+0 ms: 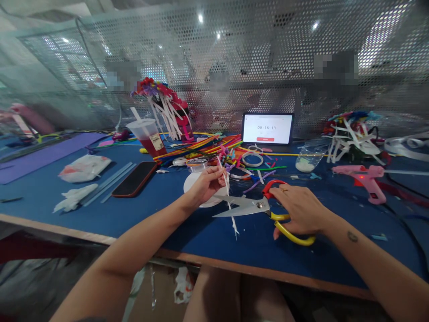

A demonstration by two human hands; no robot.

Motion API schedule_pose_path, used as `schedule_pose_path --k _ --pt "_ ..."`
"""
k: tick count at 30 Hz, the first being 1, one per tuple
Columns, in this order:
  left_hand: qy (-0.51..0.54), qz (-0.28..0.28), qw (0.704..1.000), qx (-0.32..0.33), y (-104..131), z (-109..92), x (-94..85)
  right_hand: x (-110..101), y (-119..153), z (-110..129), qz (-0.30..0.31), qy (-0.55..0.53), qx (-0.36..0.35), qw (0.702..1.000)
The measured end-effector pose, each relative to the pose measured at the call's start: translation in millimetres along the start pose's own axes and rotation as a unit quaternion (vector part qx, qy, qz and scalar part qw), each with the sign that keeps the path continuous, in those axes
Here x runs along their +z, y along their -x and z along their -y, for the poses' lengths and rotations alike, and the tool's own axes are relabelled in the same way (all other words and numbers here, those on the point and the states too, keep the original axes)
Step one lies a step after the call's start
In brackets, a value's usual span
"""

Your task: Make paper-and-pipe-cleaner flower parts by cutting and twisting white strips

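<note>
My left hand pinches a thin white strip near its top, and the strip hangs down to a frayed lower end. In my right hand is a large pair of scissors with one red and one yellow handle. Its blades are spread and point left, with the strip between or across them; whether they touch it I cannot tell. A white disc lies on the table just behind my left hand, partly covered by it.
Around the blue table are a phone, a drink cup, several coloured pipe cleaners, a tablet showing a timer and a plastic bag. A pink glue gun with its cord lies at right.
</note>
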State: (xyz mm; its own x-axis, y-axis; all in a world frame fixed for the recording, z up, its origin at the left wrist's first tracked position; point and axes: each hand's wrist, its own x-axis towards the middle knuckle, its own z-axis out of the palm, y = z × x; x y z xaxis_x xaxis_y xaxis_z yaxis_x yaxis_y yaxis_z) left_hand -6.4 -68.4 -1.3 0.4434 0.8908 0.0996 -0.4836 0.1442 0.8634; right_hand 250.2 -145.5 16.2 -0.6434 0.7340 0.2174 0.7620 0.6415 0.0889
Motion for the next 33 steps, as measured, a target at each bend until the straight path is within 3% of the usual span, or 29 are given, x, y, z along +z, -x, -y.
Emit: schedule_pose_path --k 14,27,33 --pt "0.015 -0.004 1.0 -0.006 0 -1 1.1 5 2 -4 -0.01 0.084 0.003 0.996" --pt "0.063 0.032 0.997 0.044 2 -5 7.1 7 3 -9 -0.036 -0.069 0.061 0.995" --pt "0.093 -0.001 0.995 0.041 6 -10 14.3 12 0 -2 -0.029 -0.086 0.037 0.995"
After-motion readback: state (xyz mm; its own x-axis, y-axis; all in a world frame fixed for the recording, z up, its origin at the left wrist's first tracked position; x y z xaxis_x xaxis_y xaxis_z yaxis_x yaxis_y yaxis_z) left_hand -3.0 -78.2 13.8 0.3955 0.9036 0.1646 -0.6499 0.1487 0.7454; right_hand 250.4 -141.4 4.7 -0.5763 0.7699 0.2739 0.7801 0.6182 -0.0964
